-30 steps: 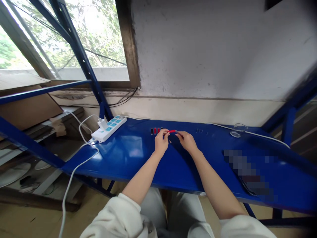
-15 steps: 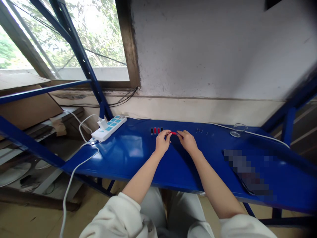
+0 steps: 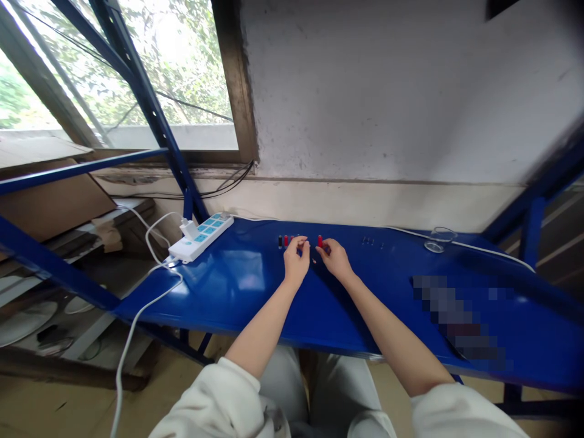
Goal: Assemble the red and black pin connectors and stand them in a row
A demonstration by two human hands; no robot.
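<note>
Both my hands rest near the far middle of a glossy blue bench (image 3: pixel 246 286). My right hand (image 3: pixel 334 258) pinches a small red piece (image 3: pixel 320 241) that stands upright at its fingertips. My left hand (image 3: pixel 296 260) is curled, fingers together, beside a short row of small black and red pieces (image 3: pixel 285 241) standing on the bench. What the left fingers hold, if anything, is hidden. Several tiny dark pieces (image 3: pixel 371 242) lie to the right of my right hand.
A white power strip (image 3: pixel 201 236) with blue sockets and a white cable sits at the bench's far left. A small clear glass dish (image 3: pixel 438 238) stands at the far right. Blue rack posts (image 3: pixel 150 109), a window and a white wall lie behind. A blurred patch covers the bench's right side.
Earlier both hands held a red piece level between them. Now the hands have parted slightly and moved forward. The red piece stands upright at my right fingertips, near the row.
</note>
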